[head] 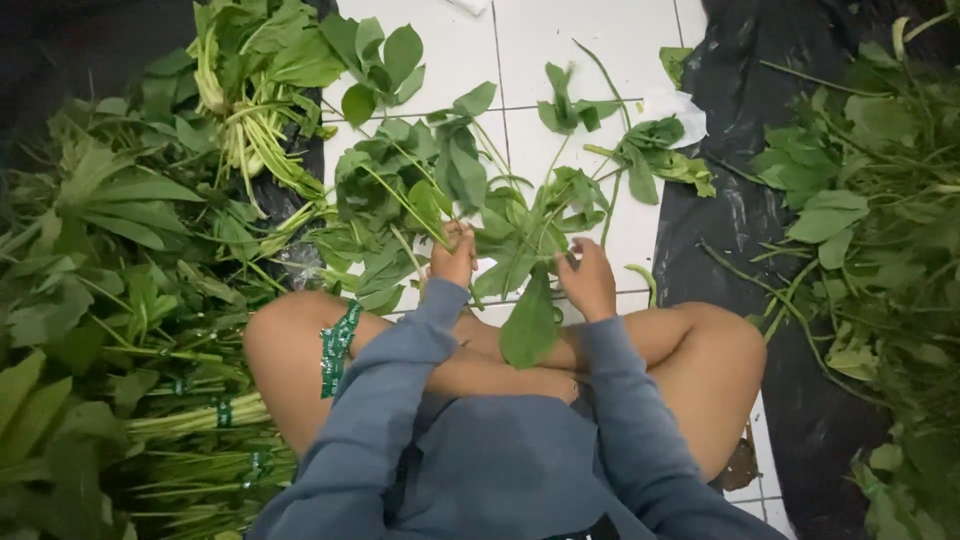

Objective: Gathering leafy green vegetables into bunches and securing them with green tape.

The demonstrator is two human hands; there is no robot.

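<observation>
I sit cross-legged on a white tiled floor (560, 40) in a grey-blue long-sleeved top. My left hand (455, 255) is closed around thin green stems of a leafy bunch (430, 180) that fans out over the tiles in front of my knees. My right hand (588, 282) grips more leafy stems (530, 235) just beside it, and one big leaf (530, 325) hangs down between my hands over my crossed legs. A green band (338, 348) lies across my left thigh.
Tied bundles of leafy greens (120, 300) are piled at my left, their stems toward me. Loose greens (870, 220) lie on black plastic sheeting (730, 200) at my right. A few loose sprigs (620, 150) are scattered on the tiles ahead.
</observation>
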